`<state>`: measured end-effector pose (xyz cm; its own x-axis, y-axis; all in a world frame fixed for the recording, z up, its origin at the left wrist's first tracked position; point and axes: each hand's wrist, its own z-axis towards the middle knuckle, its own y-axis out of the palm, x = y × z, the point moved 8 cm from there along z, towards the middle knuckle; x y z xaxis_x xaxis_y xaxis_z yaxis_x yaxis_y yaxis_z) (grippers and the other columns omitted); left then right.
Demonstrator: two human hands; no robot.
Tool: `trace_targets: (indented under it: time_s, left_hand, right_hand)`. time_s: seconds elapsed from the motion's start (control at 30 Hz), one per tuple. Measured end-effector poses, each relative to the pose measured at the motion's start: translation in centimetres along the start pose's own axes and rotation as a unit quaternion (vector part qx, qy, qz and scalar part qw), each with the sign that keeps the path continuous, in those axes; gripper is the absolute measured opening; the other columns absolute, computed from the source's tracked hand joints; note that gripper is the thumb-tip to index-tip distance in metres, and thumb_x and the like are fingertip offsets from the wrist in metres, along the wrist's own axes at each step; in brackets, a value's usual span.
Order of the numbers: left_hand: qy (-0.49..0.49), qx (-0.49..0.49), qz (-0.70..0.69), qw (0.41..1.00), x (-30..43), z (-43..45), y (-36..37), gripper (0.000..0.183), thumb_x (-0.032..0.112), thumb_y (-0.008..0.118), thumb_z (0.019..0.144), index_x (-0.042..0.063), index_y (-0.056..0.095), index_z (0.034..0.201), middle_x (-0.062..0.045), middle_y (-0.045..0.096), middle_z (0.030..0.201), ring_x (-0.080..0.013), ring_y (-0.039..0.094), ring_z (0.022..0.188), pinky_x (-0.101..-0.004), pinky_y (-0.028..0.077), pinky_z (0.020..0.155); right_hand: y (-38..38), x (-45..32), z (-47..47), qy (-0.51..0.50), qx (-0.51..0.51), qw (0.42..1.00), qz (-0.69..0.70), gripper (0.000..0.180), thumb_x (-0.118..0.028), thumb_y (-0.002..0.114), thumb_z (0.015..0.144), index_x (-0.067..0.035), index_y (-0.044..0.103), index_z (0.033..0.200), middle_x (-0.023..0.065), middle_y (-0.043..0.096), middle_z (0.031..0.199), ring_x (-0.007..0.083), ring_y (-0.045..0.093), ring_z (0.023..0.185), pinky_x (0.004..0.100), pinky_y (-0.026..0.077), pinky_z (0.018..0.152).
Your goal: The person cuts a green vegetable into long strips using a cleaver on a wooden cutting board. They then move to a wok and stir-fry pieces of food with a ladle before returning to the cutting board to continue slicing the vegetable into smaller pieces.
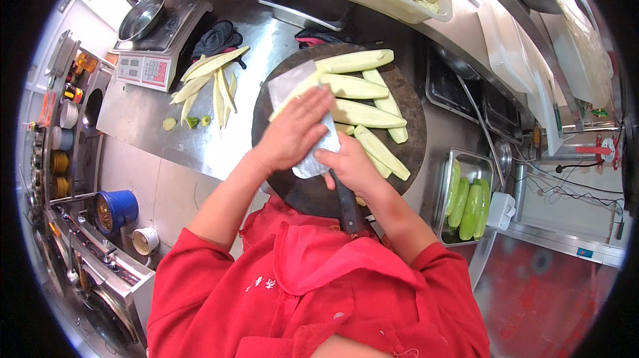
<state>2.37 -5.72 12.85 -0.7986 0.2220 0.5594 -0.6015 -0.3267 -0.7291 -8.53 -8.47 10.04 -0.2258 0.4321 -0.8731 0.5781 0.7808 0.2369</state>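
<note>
My right hand [352, 161] grips a cleaver [317, 158] where its black handle meets the blade. The broad blade slants away to the upper left over a round, dark chopping board [339, 203]. Flat across the blade lies my left hand [302, 121], its fingers stretched out and close together. A pale zucchini piece [295, 96] shows beside its fingers, partly hidden by the hand. Several long zucchini halves [369, 112] lie on the board's right half, some overlapping.
Left of the board lie pale zucchini strips [212, 81] and cut ends [169, 123], near a digital scale [145, 66] bearing a metal bowl [142, 16]. Whole zucchini [470, 206] sit in a steel pan [491, 166] at right. A tub of cut zucchini [389, 1] stands on the shelf.
</note>
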Motion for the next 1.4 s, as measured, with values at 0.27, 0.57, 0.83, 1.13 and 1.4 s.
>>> trace_targets:
  time_s: [0.27, 0.57, 0.83, 1.13, 1.4]
  left_hand:
    - [-0.304, 0.095, 0.087, 0.944, -15.8, -2.8, -3.4, 0.054, 0.029, 0.053, 0.102, -0.003, 0.042, 0.145, -0.025, 0.043, 0.148, -0.037, 0.037, 0.14, -0.0415, 0.029, 0.117]
    - [-0.371, 0.042, -0.659, 0.653, -2.2, -2.1, 6.8, 0.042, 0.031, 0.052, 0.105, 0.0, 0.053, 0.133, -0.012, 0.063, 0.12, -0.019, 0.06, 0.11, -0.0364, 0.049, 0.093]
    - [-0.484, 0.107, -0.626, 0.602, -3.0, -1.7, 8.3, 0.04, 0.019, 0.056, 0.102, 0.0, 0.049, 0.137, -0.011, 0.062, 0.126, -0.0237, 0.062, 0.112, -0.0392, 0.051, 0.097]
    - [-0.43, 0.244, -0.56, 0.665, -3.8, -1.8, 3.8, 0.047, 0.023, 0.06, 0.101, -0.001, 0.046, 0.139, -0.012, 0.058, 0.131, -0.0244, 0.059, 0.117, -0.0393, 0.049, 0.099]
    - [-0.438, 0.347, -0.544, 0.626, -3.3, -7.6, 0.9, 0.042, 0.025, 0.058, 0.102, -0.001, 0.051, 0.134, -0.012, 0.062, 0.125, -0.0241, 0.062, 0.112, -0.0394, 0.05, 0.098]
  right_hand:
    - [-1.8, 0.6, -1.2, 0.023, 0.05, 0.998, -0.021, 0.024, -0.01, 0.062, 0.093, 0.002, 0.057, 0.113, 0.0075, 0.064, 0.083, 0.0112, 0.053, 0.049, 0.024, 0.043, 0.043]
    - [-3.2, -4.4, -5.9, -0.294, 0.279, 0.805, -0.433, 0.057, -0.007, 0.067, 0.074, -0.008, 0.059, 0.131, 0.0136, 0.055, 0.116, 0.0329, 0.064, 0.089, 0.0421, 0.055, 0.074]
    - [-11.9, -0.8, -14.7, -0.262, 0.432, 0.767, -0.396, 0.036, -0.021, 0.075, 0.081, -0.001, 0.068, 0.109, 0.0152, 0.065, 0.105, 0.0295, 0.065, 0.094, 0.038, 0.053, 0.083]
    - [-39.4, 7.1, -17.3, 0.136, 0.425, 0.692, -0.567, 0.076, -0.053, 0.059, 0.09, 0.004, 0.047, 0.139, 0.0286, 0.058, 0.131, 0.0409, 0.055, 0.122, 0.0484, 0.038, 0.106]
    - [-43.3, 7.7, -16.6, 0.206, 0.26, 0.783, -0.526, 0.114, -0.071, 0.08, 0.057, 0.003, 0.05, 0.139, 0.0303, 0.058, 0.132, 0.0429, 0.056, 0.122, 0.0459, 0.039, 0.108]
